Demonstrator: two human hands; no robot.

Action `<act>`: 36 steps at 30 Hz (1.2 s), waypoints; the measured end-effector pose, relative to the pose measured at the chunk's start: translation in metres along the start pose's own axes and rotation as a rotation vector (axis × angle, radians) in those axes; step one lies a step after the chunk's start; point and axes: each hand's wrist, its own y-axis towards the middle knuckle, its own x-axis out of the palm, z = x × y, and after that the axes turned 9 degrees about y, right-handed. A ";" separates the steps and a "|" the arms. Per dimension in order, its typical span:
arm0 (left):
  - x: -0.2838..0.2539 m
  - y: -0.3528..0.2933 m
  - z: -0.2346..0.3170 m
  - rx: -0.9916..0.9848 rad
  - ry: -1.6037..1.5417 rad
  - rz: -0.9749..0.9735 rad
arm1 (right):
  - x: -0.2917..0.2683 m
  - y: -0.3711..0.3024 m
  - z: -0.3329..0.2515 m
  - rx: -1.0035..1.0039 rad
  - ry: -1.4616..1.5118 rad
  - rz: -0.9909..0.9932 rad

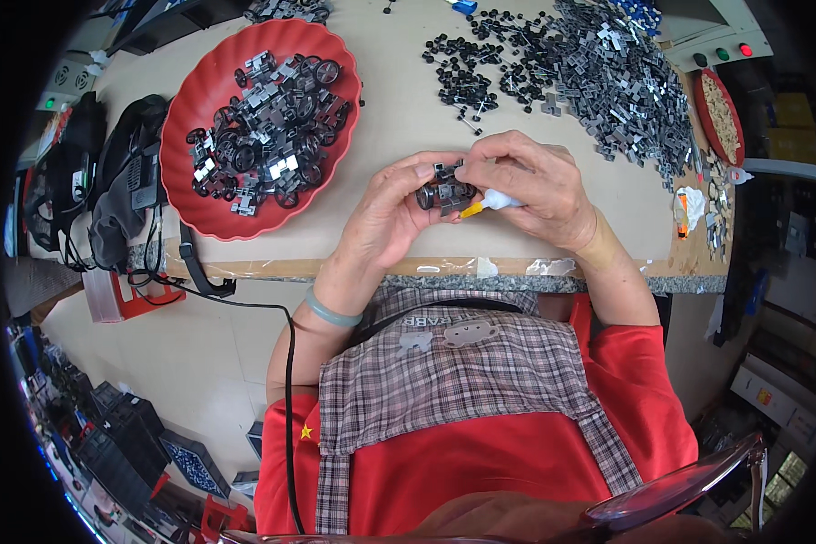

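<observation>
Above the front edge of the table, my left hand (381, 213) is closed round a small dark toy car chassis (444, 194) with black wheels. My right hand (548, 190) meets it from the other side, thumb and forefinger pinched at the top of the chassis. Whether a small part sits in that pinch is hidden. Tucked in the lower fingers of the same hand is a small white squeeze bottle (500, 199) with a yellow nozzle, its tip pointing left beside the chassis.
A red scalloped bowl (204, 95) at the left holds many wheeled chassis. Black wheels on axles (462, 77) and a heap of grey plastic parts (626, 100) lie at the far right. A red dish (703, 91) of small tan pieces stands beyond them. A black cable (288, 390) hangs by my left arm.
</observation>
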 end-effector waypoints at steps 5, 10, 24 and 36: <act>0.000 -0.001 0.001 -0.016 0.002 0.001 | 0.000 0.004 -0.002 -0.034 -0.068 0.003; 0.001 -0.001 0.000 -0.017 0.002 0.003 | 0.003 0.001 -0.003 -0.026 -0.138 -0.010; 0.003 0.000 0.000 -0.004 0.062 -0.021 | 0.010 -0.011 0.017 0.208 0.461 0.045; 0.005 -0.001 0.000 0.016 0.144 0.018 | 0.015 -0.007 0.007 0.371 0.432 0.149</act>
